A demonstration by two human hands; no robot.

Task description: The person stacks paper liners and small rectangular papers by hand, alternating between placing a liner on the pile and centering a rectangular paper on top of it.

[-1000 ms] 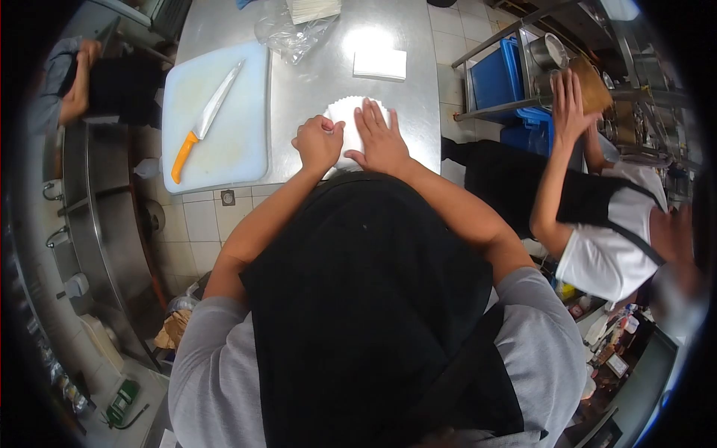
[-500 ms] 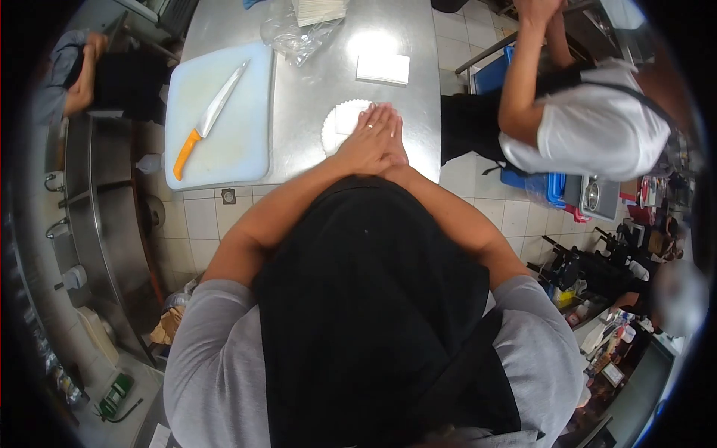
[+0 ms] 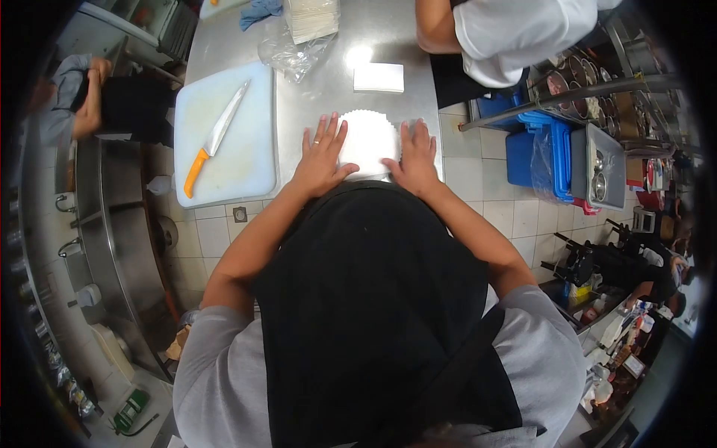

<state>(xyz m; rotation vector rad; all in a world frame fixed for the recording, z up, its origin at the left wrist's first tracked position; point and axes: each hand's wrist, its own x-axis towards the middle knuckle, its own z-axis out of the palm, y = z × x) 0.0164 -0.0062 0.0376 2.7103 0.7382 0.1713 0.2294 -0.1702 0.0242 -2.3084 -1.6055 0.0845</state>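
A round white piece with a scalloped edge [image 3: 367, 142] lies flat on the steel table, close to my body. My left hand [image 3: 323, 155] is spread at its left side, thumb near the lower edge, a ring on one finger. On the right side my right hand [image 3: 415, 157] rests with fingers apart, its thumb over the edge of the white piece. Neither hand grips anything. Beyond the hands is a stack of white rectangular sheets [image 3: 379, 78].
At the left, a knife with an orange handle [image 3: 196, 173] lies on a white cutting board [image 3: 258, 160]. Farther back are a clear plastic bag [image 3: 295, 57], more stacked sheets [image 3: 312, 21] and a blue cloth [image 3: 261, 13]. A co-worker in white [image 3: 515, 33] stands at the table's right.
My hands were together on the right part of the white piece; now they are apart at its two sides. The co-worker has shifted toward the table's far right side.
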